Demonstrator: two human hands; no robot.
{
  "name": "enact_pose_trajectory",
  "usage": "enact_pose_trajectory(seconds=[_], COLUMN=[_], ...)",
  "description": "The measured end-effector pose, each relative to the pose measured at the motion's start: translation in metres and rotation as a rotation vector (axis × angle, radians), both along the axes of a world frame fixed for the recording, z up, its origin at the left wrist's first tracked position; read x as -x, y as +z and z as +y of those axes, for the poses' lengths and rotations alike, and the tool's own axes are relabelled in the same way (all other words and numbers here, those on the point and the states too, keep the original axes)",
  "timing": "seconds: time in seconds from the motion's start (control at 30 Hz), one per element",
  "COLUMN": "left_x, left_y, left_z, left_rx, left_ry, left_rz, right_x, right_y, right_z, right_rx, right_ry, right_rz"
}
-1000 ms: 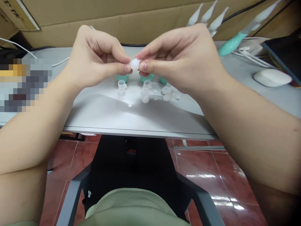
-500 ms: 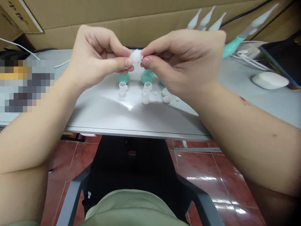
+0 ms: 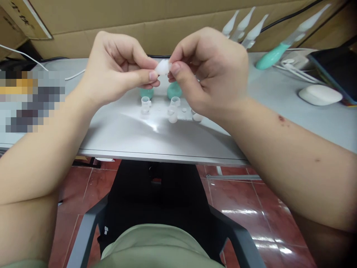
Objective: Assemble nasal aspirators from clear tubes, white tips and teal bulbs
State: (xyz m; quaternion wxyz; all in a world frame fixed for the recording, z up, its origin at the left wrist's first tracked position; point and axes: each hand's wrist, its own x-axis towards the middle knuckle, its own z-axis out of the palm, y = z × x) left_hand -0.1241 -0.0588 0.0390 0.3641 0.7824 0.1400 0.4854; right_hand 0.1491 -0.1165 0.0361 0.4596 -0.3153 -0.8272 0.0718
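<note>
Both hands: the left hand [image 3: 117, 67] and the right hand [image 3: 212, 70] meet above the grey table [image 3: 125, 130], each pinching the same small white piece [image 3: 163, 67] between thumb and forefinger, so both are clamped on it.
Left grip: the thumb tip [image 3: 152, 76] presses the piece from its left and lower side.
Right grip: the thumb tip [image 3: 175, 68] presses it from the right, the other fingers curled in behind.
White piece: held in the air between the two hands, over the far middle of the table (well above the loose parts below).
Axis: the piece looks rounded and a little longer across than tall, lying roughly left to right between the fingertips; which end is which I cannot tell.
Hidden: most of the piece sits behind fingertips, so its full shape and any opening are not visible.
Below the hands: two teal bases [image 3: 174, 90] stand on the table, partly covered by the fingers.
Clear cups: small clear cups [image 3: 145, 102] stand upright just in front of the teal bases; whether anything is in them is too small to make out.
Loose bits: tiny white caps [image 3: 173, 118] lie scattered beside the cups.
Far right: a teal-handled tool [image 3: 275, 54] lies near a white oval case [image 3: 320, 95].
Left edge: a blurred patch hides whatever is there.
</note>
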Motion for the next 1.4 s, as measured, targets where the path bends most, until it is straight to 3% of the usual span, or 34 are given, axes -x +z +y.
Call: enact_pose_trajectory(seconds=[0.23, 0.43, 0.53, 0.63, 0.87, 1.17, 1.4], left_x=[-0.002, 0.002, 0.0, -0.002, -0.007, -0.011, -0.008], left_y=[-0.004, -0.004, -0.007, -0.007, -0.003, -0.01, -0.002], left_z=[0.002, 0.002, 0.005, 0.003, -0.015, 0.0, -0.023], left_rx=[-0.049, 0.086, 0.024, -0.013, 0.009, 0.025, 0.072], left_ry=[0.011, 0.015, 0.064, 0.02, 0.107, 0.129, 0.097], left_rz=[-0.056, 0.116, -0.013, -0.019, -0.005, -0.019, -0.036], right_x=[-0.004, -0.003, -0.002, -0.002, 0.0, 0.003, 0.007], right_y=[0.004, 0.006, 0.007, 0.008, 0.006, 0.004, 0.003], right_z=[0.003, 0.001, -0.001, -0.004, -0.008, -0.017, -0.005], right_rx=[-0.104, -0.073, -0.067, -0.019, 0.127, 0.101, 0.261], right_ry=[-0.039, -0.05, -0.047, 0.001, 0.018, -0.008, 0.164], right_rz=[-0.1, -0.13, -0.129, -0.072, 0.043, 0.073, 0.227])
